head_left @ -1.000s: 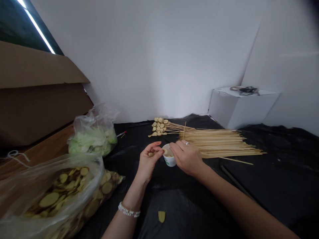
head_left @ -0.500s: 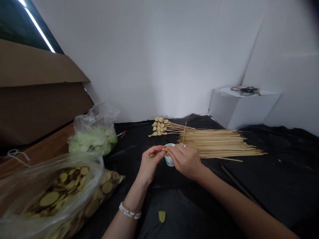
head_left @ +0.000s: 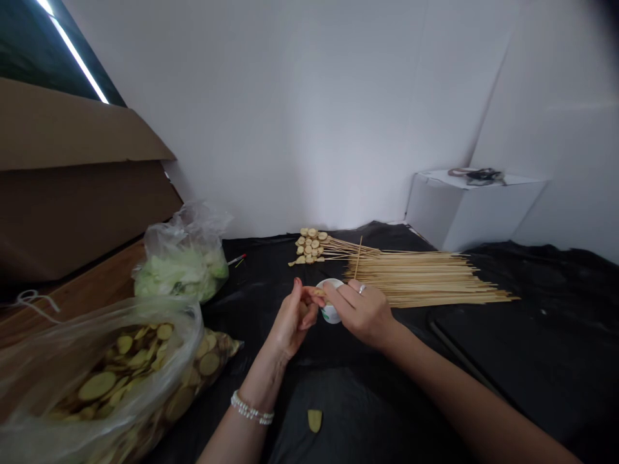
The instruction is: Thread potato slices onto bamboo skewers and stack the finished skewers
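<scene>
L hand (head_left: 293, 320) & R hand (head_left: 362, 314) close together over black sheet (head_left: 512, 367), fingers of both clamped on a small pale slice (head_left: 318, 292), right at rim of white paper cup (head_left: 330, 311). Cup stands just behind hands, touching R fingers. Bamboo skewers (head_left: 425, 283) lie in flat bundle beyond R hand, w/ skewered slices (head_left: 308, 246) at their tips. Plastic bag of yellow slices (head_left: 111, 380) at lower L, bag of pale green leaves (head_left: 181, 274) beyond it. One loose slice (head_left: 314, 421) on sheet near body. Beaded bracelet (head_left: 251, 408) on L wrist, ring (head_left: 362, 289) on R hand.
</scene>
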`<state>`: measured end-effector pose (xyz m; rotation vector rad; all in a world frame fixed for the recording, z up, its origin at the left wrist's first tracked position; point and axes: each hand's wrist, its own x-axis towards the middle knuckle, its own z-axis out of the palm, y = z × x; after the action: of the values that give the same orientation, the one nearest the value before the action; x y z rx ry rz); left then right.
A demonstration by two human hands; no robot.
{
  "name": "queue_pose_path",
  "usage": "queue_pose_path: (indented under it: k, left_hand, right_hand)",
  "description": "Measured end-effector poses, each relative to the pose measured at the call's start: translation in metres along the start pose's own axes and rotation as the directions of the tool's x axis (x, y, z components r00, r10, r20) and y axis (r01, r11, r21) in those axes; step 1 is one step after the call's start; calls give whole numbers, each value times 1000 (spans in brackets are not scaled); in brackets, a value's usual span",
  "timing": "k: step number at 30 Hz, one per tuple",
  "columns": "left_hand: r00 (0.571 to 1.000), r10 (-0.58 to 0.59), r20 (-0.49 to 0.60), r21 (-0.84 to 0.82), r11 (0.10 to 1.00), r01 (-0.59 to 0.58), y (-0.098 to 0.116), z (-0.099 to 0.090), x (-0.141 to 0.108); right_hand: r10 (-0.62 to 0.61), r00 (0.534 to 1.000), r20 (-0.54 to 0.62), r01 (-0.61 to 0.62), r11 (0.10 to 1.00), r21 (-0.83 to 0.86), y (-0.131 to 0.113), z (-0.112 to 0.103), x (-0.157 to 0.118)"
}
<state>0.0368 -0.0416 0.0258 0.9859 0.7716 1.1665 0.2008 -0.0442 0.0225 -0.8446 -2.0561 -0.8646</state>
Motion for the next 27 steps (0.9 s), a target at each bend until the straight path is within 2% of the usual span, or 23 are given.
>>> queue_pose_path:
  k: [5, 13, 18, 24, 27]
  left_hand:
    - [1000, -22, 8, -48, 999, 22, 1, -5, -1]
    - [998, -1, -61, -194, 981, -11, 1, -10, 3]
    - [995, 22, -97, -240, 970, -45, -1, -11, 5]
    - [973, 91, -211, -186, 974, -132, -2, -13, 8]
    - [959, 103, -264, -154, 977, -147, -1, -11, 8]
  right_hand:
    - [-47, 999, 5, 47, 999, -4, 0, -1, -1]
    - [119, 988, 101, -122, 992, 24, 3, 5, 0]
    - [57, 979, 195, -59, 998, 4, 3, 9, -3]
    - [146, 930, 337, -150, 989, -12, -3, 7, -3]
    - [158, 919, 361, -170, 985, 2, -4, 5, 0]
